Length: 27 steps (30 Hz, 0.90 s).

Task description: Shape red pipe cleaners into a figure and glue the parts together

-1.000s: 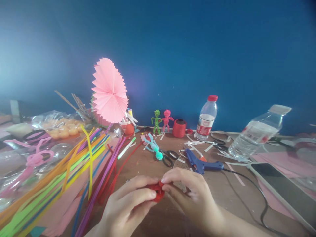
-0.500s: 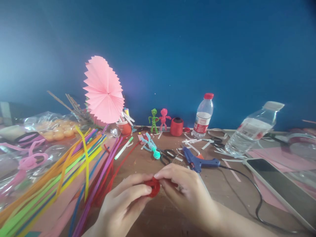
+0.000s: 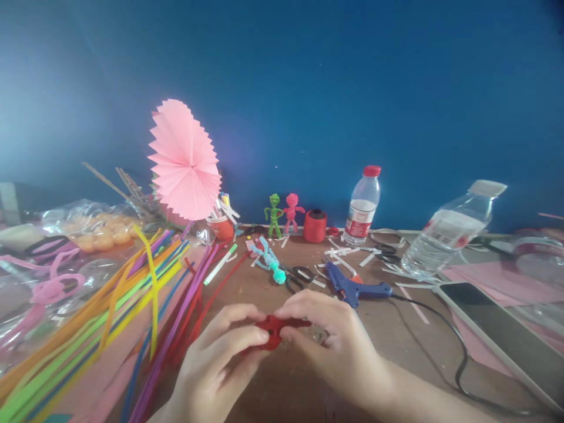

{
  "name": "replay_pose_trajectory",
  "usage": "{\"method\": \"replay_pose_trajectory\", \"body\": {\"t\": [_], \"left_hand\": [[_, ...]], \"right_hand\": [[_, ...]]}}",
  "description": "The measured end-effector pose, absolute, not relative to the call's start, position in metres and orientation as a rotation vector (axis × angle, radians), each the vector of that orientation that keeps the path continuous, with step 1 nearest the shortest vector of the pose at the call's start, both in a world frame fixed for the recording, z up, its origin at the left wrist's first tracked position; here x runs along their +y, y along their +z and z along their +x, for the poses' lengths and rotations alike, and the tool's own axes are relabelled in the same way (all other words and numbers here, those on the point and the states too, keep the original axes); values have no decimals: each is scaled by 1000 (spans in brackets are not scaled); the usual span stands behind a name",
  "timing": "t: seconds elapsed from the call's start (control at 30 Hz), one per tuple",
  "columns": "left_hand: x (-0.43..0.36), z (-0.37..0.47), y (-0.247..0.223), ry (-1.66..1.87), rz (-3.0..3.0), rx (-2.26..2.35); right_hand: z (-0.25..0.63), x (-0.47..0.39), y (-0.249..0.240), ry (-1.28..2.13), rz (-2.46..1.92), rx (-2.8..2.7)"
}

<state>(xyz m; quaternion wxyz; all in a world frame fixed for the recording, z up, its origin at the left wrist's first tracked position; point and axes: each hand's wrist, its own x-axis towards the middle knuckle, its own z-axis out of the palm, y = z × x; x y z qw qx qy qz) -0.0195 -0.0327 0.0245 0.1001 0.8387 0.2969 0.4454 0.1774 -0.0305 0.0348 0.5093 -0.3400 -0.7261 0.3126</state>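
Note:
A red pipe cleaner [image 3: 274,331], bent into a small coiled shape, is held between both hands above the table. My left hand [image 3: 224,352] pinches its left side between thumb and fingers. From the other side my right hand [image 3: 328,335] grips it with thumb and fingertips, and a red end shows under the index finger. The fingers cover part of the piece. Just beyond lies a light-blue pipe-cleaner figure [image 3: 274,267]. Green [image 3: 274,216] and pink pipe-cleaner figures [image 3: 291,212] stand upright by the wall.
Loose coloured pipe cleaners [image 3: 110,305] spread over the left side. A blue glue gun [image 3: 359,289] with a black cord lies ahead of my right hand, near scissors [image 3: 299,279]. Two bottles [image 3: 362,205], a phone [image 3: 502,341] and a pink paper fan [image 3: 185,161] stand or lie around.
My right thumb and fingers have shifted on the red pipe cleaner, which has turned a little; more of its right end shows. My left hand keeps its pinch.

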Motion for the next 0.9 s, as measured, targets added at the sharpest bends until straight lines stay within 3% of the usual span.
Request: {"method": "replay_pose_trajectory", "body": {"t": [0.4,0.9], "left_hand": [[-39,-16,21,1358,2391,836],[-39,-20,26,1242,1987,876]], "right_hand": [[167,-32,33,1046,-879,-1476],[175,-32,42,1018,-862,-1637]]}}
